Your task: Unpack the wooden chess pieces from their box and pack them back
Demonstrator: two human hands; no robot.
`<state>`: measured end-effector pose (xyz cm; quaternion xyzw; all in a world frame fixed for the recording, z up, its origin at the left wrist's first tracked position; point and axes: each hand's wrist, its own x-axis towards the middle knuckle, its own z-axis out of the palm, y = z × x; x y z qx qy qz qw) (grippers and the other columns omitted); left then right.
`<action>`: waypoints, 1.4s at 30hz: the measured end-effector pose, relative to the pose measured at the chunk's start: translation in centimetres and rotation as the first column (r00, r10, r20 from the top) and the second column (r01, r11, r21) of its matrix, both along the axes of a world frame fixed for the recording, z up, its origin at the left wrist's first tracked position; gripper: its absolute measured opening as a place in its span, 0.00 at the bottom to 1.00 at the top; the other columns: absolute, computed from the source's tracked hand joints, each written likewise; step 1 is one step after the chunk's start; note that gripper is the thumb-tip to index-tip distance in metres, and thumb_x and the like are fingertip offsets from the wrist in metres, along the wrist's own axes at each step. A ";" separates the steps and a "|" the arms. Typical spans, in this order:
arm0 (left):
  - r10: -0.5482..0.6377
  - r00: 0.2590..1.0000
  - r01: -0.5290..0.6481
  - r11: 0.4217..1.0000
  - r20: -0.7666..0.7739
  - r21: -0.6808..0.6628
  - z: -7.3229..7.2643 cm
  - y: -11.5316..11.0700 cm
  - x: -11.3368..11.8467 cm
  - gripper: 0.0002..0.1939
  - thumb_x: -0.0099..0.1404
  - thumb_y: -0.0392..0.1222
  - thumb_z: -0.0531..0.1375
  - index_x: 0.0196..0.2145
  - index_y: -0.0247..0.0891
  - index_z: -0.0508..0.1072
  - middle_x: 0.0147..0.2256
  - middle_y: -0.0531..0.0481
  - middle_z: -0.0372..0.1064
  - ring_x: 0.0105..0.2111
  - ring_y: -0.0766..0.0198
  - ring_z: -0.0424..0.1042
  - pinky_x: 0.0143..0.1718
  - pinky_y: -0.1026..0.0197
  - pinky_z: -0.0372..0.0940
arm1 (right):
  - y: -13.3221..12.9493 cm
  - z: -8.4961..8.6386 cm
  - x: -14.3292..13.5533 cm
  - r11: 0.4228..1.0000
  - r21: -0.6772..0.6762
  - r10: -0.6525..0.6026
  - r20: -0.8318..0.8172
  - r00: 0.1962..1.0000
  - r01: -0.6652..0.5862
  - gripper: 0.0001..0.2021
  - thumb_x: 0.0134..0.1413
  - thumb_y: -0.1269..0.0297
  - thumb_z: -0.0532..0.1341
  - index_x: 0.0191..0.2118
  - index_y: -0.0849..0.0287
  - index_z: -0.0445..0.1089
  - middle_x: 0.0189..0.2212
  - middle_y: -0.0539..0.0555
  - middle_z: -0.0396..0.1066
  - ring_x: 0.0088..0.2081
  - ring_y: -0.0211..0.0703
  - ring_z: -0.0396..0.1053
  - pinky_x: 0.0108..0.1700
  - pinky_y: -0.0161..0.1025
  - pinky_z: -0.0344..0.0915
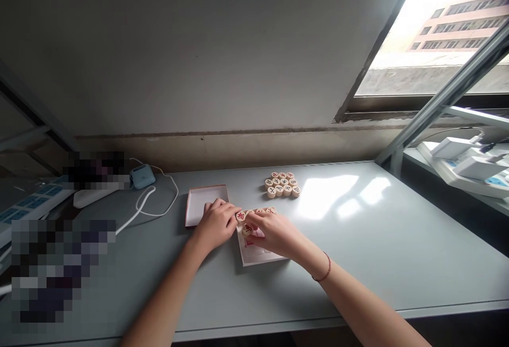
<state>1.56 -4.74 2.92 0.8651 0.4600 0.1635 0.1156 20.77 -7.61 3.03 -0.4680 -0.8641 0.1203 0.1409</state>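
My left hand (217, 224) has its fingers bent. Its index finger and thumb are at the left edge of a round wooden Chinese chess piece (240, 216) with a red character. My right hand (274, 232) closes its thumb and fingers round another Chinese chess piece with a dark character (247, 229), over the left part of a shallow white box (260, 257). Several pieces, including a red-marked one (271, 211), line the box's far edge, partly covered by my right hand. Red print shows on the box's floor. Beside my left hand lies the box lid (202, 204).
Several more Chinese chess pieces (279, 190) stand grouped on the grey table (358, 257) behind the box. At the left are a blue case (142, 176), a white cable (175, 198) and a power strip (35, 201). Another power strip with chargers (465, 172) sits far right.
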 end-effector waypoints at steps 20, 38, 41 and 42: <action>-0.046 0.999 0.047 0.998 0.030 -0.031 -0.8 -1.1 1.7 0.24 0.58 0.42 0.60 0.54 0.45 0.68 0.50 0.45 0.70 0.50 0.51 0.65 0.49 0.48 0.57 | 12.8 2.4 5.7 0.822 -0.026 -0.554 0.195 0.810 0.569 0.13 0.56 0.61 0.57 0.44 0.57 0.72 0.42 0.59 0.74 0.41 0.48 0.72 0.35 0.36 0.61; 0.031 0.967 -0.046 0.997 0.253 0.054 0.2 0.2 1.2 0.22 0.66 0.45 0.56 0.58 0.46 0.64 0.52 0.45 0.66 0.52 0.54 0.65 0.54 0.49 0.61 | 13.1 3.2 4.2 0.880 -0.203 -0.453 -0.088 0.887 0.429 0.10 0.51 0.62 0.62 0.37 0.61 0.74 0.35 0.58 0.76 0.28 0.44 0.73 0.27 0.36 0.66; 0.045 0.935 -0.059 0.998 0.352 0.029 1.2 1.1 1.5 0.23 0.67 0.44 0.56 0.60 0.46 0.61 0.52 0.46 0.65 0.50 0.57 0.68 0.52 0.54 0.64 | 9.4 3.3 3.2 0.902 -0.419 -0.322 -0.503 0.802 0.100 0.18 0.47 0.55 0.66 0.42 0.59 0.73 0.37 0.57 0.76 0.30 0.42 0.74 0.25 0.35 0.68; 0.037 0.929 -0.048 0.999 0.369 0.019 1.5 1.3 1.8 0.23 0.67 0.44 0.56 0.59 0.45 0.62 0.52 0.46 0.65 0.50 0.57 0.69 0.52 0.55 0.65 | 8.1 3.3 2.8 0.889 -0.458 -0.294 -0.578 0.761 -0.004 0.19 0.47 0.53 0.66 0.43 0.60 0.72 0.36 0.57 0.76 0.32 0.43 0.74 0.26 0.35 0.70</action>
